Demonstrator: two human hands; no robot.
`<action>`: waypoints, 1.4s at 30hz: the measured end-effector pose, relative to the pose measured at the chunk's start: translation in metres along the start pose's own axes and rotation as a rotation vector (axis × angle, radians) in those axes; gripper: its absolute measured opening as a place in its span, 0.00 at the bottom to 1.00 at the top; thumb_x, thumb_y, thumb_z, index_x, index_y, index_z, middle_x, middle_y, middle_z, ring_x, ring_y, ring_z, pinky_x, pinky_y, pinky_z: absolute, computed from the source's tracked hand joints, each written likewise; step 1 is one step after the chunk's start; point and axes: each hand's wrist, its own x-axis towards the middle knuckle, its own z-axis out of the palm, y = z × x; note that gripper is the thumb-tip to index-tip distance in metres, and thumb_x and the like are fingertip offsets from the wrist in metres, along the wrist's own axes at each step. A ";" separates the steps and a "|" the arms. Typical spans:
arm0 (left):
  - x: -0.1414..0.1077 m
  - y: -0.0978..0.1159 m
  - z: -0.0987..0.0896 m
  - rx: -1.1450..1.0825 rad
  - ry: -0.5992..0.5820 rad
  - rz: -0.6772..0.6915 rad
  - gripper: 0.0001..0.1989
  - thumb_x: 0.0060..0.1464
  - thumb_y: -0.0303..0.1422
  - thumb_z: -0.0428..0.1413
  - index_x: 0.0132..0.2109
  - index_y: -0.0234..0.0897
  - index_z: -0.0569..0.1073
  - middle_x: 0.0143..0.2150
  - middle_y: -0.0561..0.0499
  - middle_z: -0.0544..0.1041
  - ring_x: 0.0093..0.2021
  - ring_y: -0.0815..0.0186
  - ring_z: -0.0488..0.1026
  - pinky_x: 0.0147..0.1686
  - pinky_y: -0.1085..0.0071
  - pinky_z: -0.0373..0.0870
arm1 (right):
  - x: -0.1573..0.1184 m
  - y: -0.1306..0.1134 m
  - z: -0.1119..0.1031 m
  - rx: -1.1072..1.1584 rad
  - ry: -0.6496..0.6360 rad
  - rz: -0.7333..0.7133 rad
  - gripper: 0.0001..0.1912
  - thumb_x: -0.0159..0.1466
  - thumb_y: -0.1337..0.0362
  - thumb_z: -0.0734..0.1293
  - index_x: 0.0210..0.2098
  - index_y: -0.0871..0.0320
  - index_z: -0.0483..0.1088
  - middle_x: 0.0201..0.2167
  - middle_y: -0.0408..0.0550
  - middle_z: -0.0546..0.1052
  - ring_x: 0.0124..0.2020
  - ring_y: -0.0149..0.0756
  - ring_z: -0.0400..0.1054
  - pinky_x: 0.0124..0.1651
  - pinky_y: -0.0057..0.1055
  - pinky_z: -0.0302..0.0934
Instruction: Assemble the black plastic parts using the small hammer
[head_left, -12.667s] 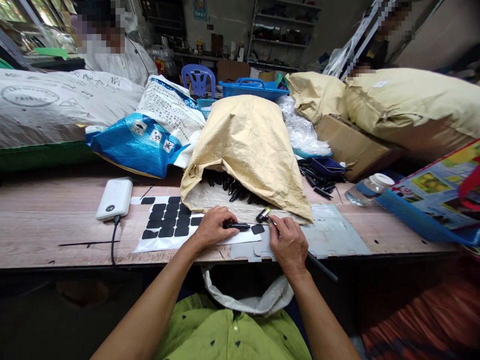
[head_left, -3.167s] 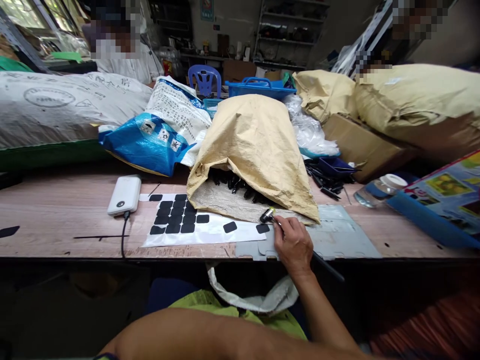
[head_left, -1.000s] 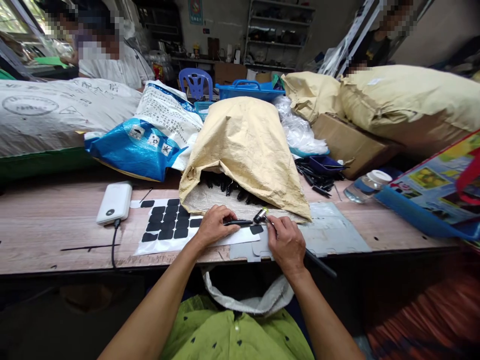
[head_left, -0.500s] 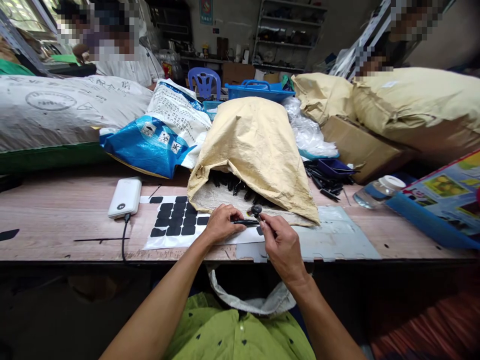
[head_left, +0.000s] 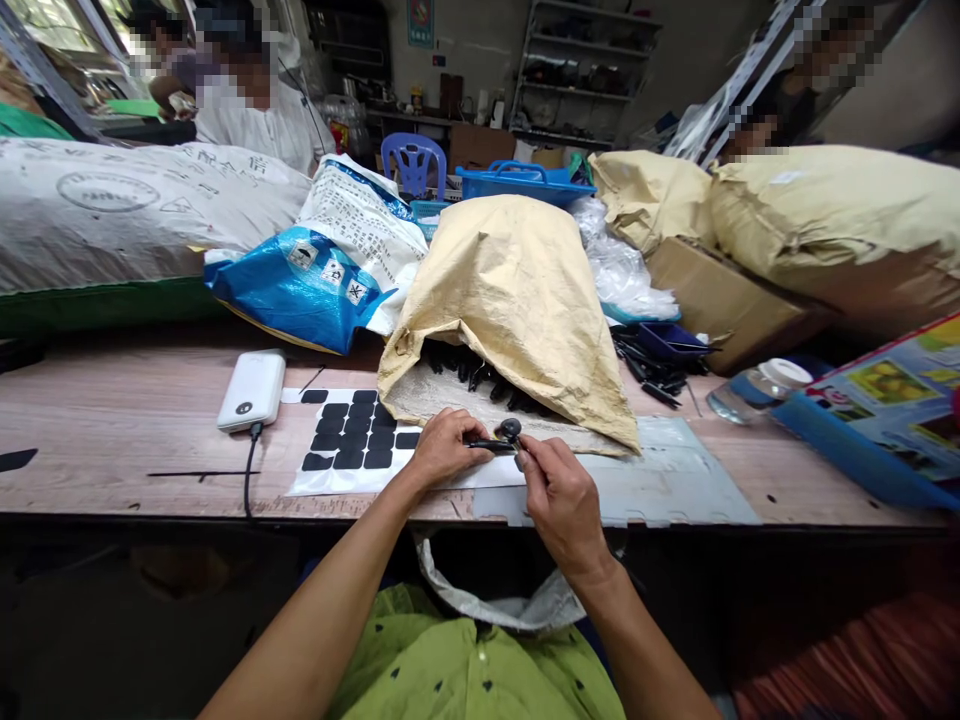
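Just below the centre of the frame, the bare left hand [head_left: 448,447] has its grip closed around a slim black glossy stick [head_left: 491,444], which lies crosswise above a white backing sheet [head_left: 330,482]. The right hand [head_left: 559,490], beside it, pinches narrowly onto a small tool with a rounded dark head [head_left: 509,430]. That head is right at the stick, though at this size I cannot tell whether the two touch. Black rounded-square stickers [head_left: 351,440] sit in rows on the sheet's left part, and the left forearm crosses its lower edge.

A big tan woven sack [head_left: 510,290] fills the middle, its mouth facing the hands and covering the sheet's upper edge; dark pieces [head_left: 476,375] show inside. A thin grey board [head_left: 667,480] lies right of the right hand on the wood-grained counter [head_left: 135,400].

At left centre rests a white power bank [head_left: 252,390] with a black cable, below a blue-and-white printed sack [head_left: 330,250]. Toward the right edge are a loose heap of black sticks [head_left: 645,365], a clear white-capped bottle [head_left: 757,390] and a blue tray [head_left: 855,450].
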 end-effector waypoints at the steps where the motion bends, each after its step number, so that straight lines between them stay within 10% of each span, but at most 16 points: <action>1: 0.000 0.000 0.000 0.001 -0.001 -0.003 0.08 0.47 0.34 0.68 0.37 0.42 0.82 0.36 0.53 0.79 0.43 0.60 0.71 0.45 0.66 0.65 | -0.001 0.000 -0.001 -0.013 -0.011 0.000 0.15 0.73 0.63 0.59 0.53 0.56 0.74 0.40 0.50 0.76 0.42 0.39 0.72 0.49 0.33 0.66; 19: 0.000 -0.002 -0.003 0.017 -0.018 0.032 0.10 0.47 0.33 0.67 0.37 0.41 0.76 0.37 0.54 0.76 0.42 0.60 0.71 0.43 0.65 0.63 | -0.003 0.066 -0.006 -0.368 0.067 0.054 0.12 0.70 0.63 0.63 0.48 0.54 0.76 0.37 0.49 0.75 0.41 0.41 0.68 0.46 0.34 0.60; 42: -0.003 -0.004 -0.004 -0.043 -0.022 0.003 0.10 0.45 0.31 0.66 0.36 0.40 0.75 0.37 0.54 0.77 0.41 0.61 0.70 0.40 0.67 0.63 | -0.009 0.058 -0.003 -0.444 0.063 0.080 0.13 0.70 0.65 0.63 0.50 0.54 0.75 0.39 0.49 0.74 0.41 0.41 0.63 0.45 0.34 0.55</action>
